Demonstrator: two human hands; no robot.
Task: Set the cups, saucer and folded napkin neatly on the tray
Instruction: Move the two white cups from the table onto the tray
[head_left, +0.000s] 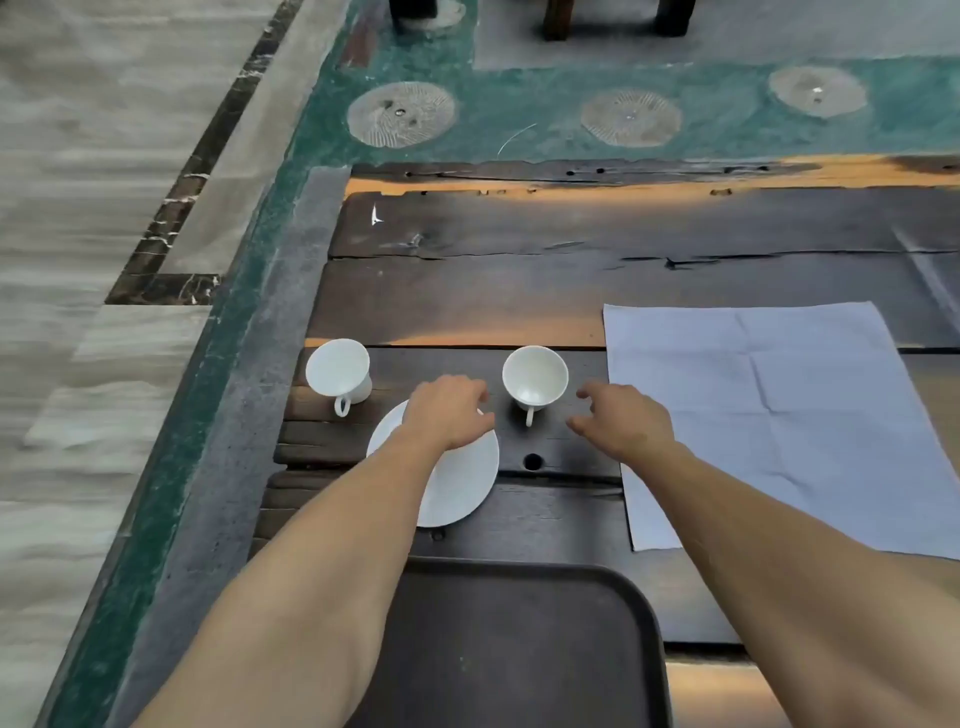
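Two white cups stand upright on the dark wooden table: one (337, 371) at the left edge, another (535, 379) in the middle, both with handles toward me. A white saucer (462, 483) lies between them, nearer me. My left hand (449, 410) rests over the saucer's far rim, fingers curled on it. My right hand (618, 418) hovers just right of the middle cup, fingers spread, holding nothing. A pale grey napkin (779, 415) lies unfolded and flat at the right. The dark tray (519, 649) sits nearest me, partly hidden by my arms.
The table's left edge drops to a green and grey floor border (249, 364). A round hole (532, 460) sits in the plank beside the saucer. Chair legs (613, 18) stand on the floor beyond the table.
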